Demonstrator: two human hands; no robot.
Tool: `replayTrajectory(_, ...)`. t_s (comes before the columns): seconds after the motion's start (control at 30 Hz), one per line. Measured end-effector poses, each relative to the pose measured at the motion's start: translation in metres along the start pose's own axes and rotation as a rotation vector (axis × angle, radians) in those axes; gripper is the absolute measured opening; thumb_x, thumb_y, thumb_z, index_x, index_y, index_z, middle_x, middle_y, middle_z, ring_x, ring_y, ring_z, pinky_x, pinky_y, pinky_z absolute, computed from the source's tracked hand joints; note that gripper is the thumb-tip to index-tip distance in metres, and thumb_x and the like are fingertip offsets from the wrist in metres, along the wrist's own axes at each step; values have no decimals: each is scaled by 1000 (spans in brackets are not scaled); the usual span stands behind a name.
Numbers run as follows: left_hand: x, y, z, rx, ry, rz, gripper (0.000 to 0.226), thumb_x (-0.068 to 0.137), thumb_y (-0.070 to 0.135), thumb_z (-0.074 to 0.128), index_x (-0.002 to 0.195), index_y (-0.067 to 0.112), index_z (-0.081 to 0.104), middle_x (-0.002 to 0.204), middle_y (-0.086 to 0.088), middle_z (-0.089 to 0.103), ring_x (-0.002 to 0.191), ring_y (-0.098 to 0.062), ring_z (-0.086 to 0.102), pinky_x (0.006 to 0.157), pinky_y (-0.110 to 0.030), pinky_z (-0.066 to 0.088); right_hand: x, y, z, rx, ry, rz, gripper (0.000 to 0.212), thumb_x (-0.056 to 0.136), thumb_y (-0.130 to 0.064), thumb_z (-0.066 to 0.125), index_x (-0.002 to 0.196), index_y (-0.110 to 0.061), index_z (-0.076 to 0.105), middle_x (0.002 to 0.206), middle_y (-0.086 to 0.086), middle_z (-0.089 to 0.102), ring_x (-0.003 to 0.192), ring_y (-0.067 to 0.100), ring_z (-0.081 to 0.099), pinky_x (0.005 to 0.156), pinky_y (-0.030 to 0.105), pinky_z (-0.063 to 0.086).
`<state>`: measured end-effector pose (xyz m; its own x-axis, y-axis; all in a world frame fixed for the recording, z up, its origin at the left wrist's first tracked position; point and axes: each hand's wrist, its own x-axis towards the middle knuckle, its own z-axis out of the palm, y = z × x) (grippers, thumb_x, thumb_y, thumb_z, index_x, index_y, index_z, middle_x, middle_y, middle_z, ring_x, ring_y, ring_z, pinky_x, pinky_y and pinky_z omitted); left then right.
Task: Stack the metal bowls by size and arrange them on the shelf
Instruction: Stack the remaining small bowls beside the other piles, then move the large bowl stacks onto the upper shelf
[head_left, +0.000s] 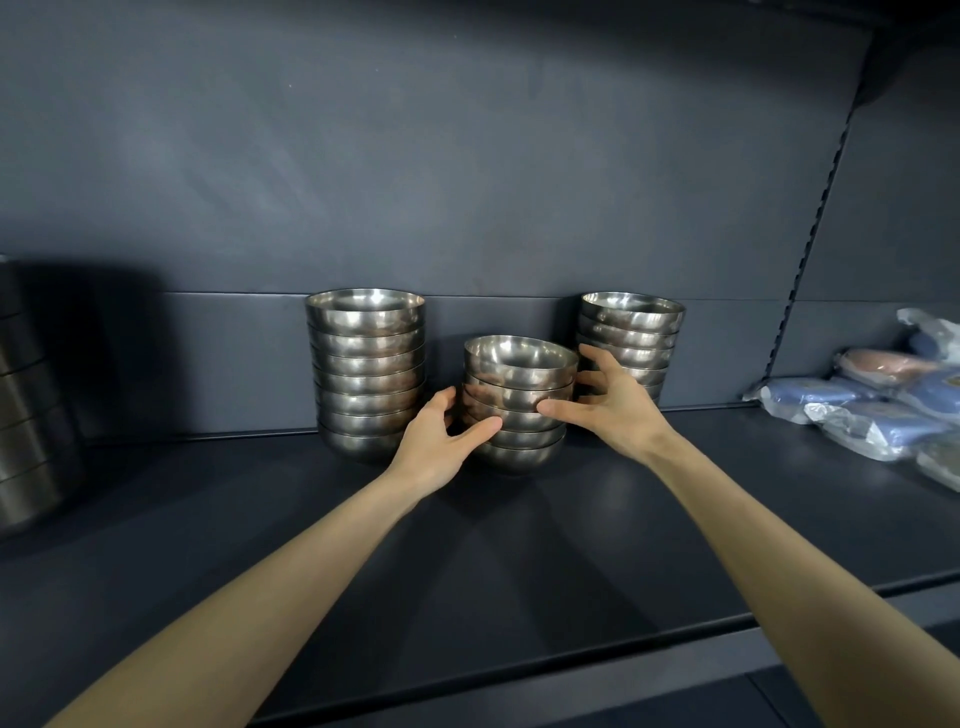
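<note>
Two bare arms reach forward from the bottom of the view over the dark shelf (519, 545). The left hand (441, 439) and the right hand (608, 402) are apart, one on each side of the middle stack (519, 395) of shiny metal bowls. Both hands hold it, with thumbs on the front and fingers curled round the sides. The stack's bottom bowl looks to sit on the shelf. Its top bowls lean a little and do not sit flat.

Just beside it on the left stands the left stack (366, 374), which is taller and has wider bowls. Behind the right hand stands the right stack (631, 332), close to the back wall (467, 156). The hand hides its lower bowls.

At the far left edge there is a dark metal pile (26, 405), blurry and partly cut off. Far to the right lie clear plastic bags (872, 415) with blue things inside. A small mark on one bag is too blurry to read. A slotted post (815, 223) runs up the wall near the bags.
</note>
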<state>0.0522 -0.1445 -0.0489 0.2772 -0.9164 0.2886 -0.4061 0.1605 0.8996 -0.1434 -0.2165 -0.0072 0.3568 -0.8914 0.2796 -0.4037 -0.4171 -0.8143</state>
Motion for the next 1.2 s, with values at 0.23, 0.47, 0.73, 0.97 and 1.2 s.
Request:
replayTrajectory(0.23,-10,14,-21,316,33,150,72,86,31,68,145,11,32,147,-8,38,134,-22,38,110,-35,34,-19,-22,-12,-167,23,-38,91,74,-33,81,149,-22,30,150,6,40,138,24,39,112,41,37)
replayTrajectory(0.47,-35,68,-57,680,35,381,67,89,33,63,145,14,31,144,-6,37,134,-23,35,110,-34,32,-43,-73,-27,-528,94,-174,68,81,-28,76,140,-10,46,143,9,48,131,25,44,103,26,34)
replayTrajectory(0.73,-108,136,-104,964,176,516,62,90,35,59,143,15,34,139,-6,42,130,-27,37,105,-40,32,-104,-136,-27,-746,109,-363,61,89,-30,65,142,-13,39,144,8,39,129,32,41,102,41,40)
replayTrajectory(0.97,-225,126,-137,1150,255,453,61,86,35,65,138,11,45,132,-9,50,125,-32,44,103,-42,32,-190,-158,6,-720,16,-445,57,92,-32,60,143,-16,39,152,5,29,135,31,33,105,45,38)
replayTrajectory(1.2,-312,128,-190,1242,277,353,62,86,35,65,138,11,45,134,-9,50,128,-31,43,107,-42,30,-250,-194,52,-653,-81,-480,56,94,-34,57,143,-16,37,156,3,24,137,29,30,106,42,36)
